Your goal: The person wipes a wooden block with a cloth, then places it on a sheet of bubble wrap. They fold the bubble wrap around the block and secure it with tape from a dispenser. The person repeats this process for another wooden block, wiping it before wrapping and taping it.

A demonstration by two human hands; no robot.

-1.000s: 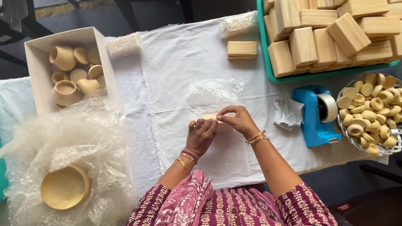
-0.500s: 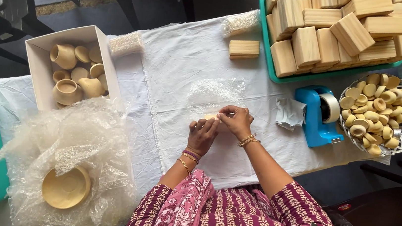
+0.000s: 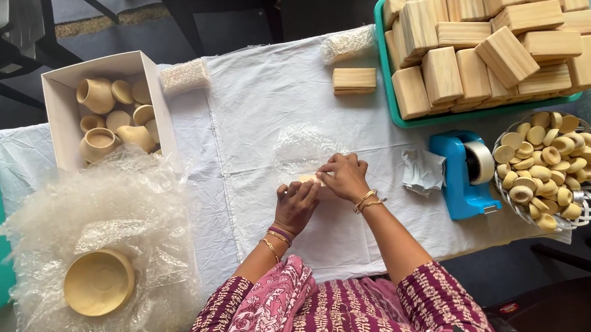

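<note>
Both hands mid-table: left hand and right hand, fingers clamped on small pale piece lying on bubble wrap. Step judged: wrapping. Keep piece centred, pull wrap snug; tape dispenser near right edge.

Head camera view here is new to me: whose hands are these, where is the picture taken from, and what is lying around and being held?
The picture comes from a camera worn on a person's head, looking straight down at a table covered with a white cloth. The left hand and right hand are the wearer's own. Together they pinch a small pale piece lying on clear bubble wrap; what it is cannot be told. Around them: a white box of pale wooden cups, a wooden bowl on more wrap, a blue tape dispenser, a wire basket of small round pieces, and a green tray of wooden blocks.
</note>
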